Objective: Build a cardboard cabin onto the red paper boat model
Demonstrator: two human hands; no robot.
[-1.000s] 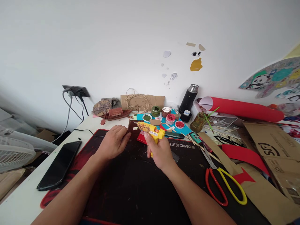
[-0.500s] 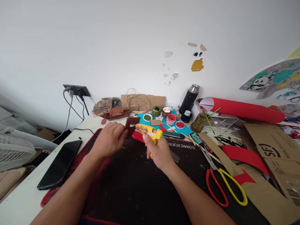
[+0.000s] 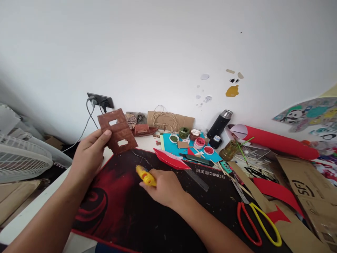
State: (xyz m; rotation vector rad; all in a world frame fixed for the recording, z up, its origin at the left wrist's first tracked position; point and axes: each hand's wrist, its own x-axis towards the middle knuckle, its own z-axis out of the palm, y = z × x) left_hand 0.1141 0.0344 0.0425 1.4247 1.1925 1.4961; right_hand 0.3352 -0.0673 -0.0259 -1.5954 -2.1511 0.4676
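Between thumb and fingers, my left hand [image 3: 91, 151] pinches a flat brown-painted cardboard piece [image 3: 118, 130] with two rectangular cut-outs, raised above the left back of the black mat [image 3: 158, 218]. My right hand [image 3: 168, 186] is wrapped round a yellow hot glue gun [image 3: 145, 176] over the middle of the mat; its grip is hidden in my palm. A red pointed paper boat shape [image 3: 170, 159] lies just beyond the glue gun. Beside it rests a steel ruler [image 3: 198, 180], partly covered.
Open paint pots [image 3: 199, 142] stand at the back on blue paper [image 3: 168, 140]. Red-and-yellow scissors [image 3: 246, 203] lie at the right, next to cardboard [image 3: 297, 225]. A black flask [image 3: 219, 123] leans near the wall. A small brown boat model [image 3: 143, 130] sits at the back left.
My left hand has moved left and turned the cardboard piece face-on, away from the glue gun. My right hand has lowered the glue gun and shifted it left. The camera view has shifted too.
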